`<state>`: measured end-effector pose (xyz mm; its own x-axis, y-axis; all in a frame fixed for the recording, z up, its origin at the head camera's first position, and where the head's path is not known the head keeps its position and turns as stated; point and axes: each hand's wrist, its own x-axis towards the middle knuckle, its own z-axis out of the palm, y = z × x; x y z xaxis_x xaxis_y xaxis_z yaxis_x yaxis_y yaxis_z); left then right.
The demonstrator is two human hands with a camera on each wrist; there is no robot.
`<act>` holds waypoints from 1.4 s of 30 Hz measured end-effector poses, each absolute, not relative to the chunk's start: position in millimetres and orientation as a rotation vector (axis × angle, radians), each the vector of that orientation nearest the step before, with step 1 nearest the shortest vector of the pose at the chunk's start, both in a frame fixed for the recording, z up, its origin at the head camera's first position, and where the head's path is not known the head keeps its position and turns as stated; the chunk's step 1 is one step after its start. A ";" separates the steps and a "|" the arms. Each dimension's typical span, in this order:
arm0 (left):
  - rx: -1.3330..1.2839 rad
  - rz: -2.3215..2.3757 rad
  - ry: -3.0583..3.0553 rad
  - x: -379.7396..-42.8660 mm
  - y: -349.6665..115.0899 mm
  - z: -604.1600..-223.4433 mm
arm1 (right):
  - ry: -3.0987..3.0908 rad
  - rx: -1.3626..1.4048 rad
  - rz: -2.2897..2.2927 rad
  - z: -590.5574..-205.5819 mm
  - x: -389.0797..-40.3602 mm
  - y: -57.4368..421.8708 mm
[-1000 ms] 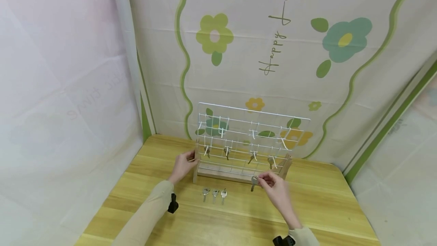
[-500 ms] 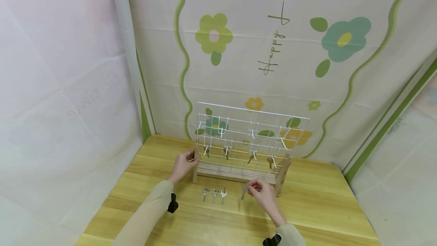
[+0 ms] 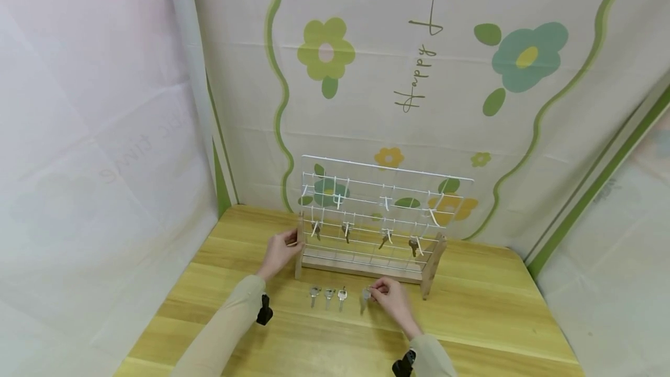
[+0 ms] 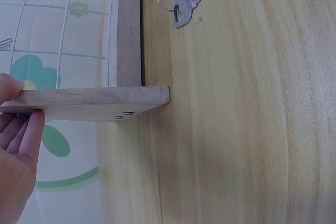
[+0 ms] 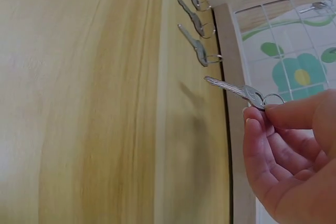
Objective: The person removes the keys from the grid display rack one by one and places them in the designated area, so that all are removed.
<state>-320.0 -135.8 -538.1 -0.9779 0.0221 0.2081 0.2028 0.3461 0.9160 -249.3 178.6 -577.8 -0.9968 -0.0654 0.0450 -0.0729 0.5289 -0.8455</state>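
Observation:
My right hand [image 3: 392, 300] pinches a silver key [image 5: 247, 94] by its head, between thumb and fingers; a small ring hangs from it. In the head view that key is just above the table, right of three keys [image 3: 328, 295] lying in a row. With thumb and fingers, my left hand [image 3: 278, 253] grips the wooden left side leg [image 4: 89, 98] of a white wire grid rack [image 3: 387, 169]. Several keys hang on the rack's lower hooks, one of them a dark-looking key [image 3: 413, 246] at the right. The upper hooks [image 3: 386, 202] bear nothing.
The rack stands toward the back of the wooden table [image 3: 314, 342], its right wooden leg [image 3: 432, 266] near my right hand. Close behind it hangs a flower-printed curtain [image 3: 366, 98], and pale cloth walls [image 3: 104, 162] enclose both sides.
My right hand has moved left and toward me with the key, away from the rack's lower right hook to beside the row of keys. The left hand stays on the rack's leg.

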 end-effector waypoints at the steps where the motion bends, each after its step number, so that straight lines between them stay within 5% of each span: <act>1: -0.212 -1.696 -2.441 -320.0 -135.8 -538.2 | -2.745 0.132 1.517 -579.5 -250.1 177.4; 34: -0.384 -1.649 -2.331 -318.2 -136.7 -544.2 | -2.814 0.233 1.387 -593.9 -261.0 159.9; 42: -0.239 -1.705 -2.412 -321.4 -137.1 -543.7 | -2.810 0.278 1.331 -594.3 -259.9 159.6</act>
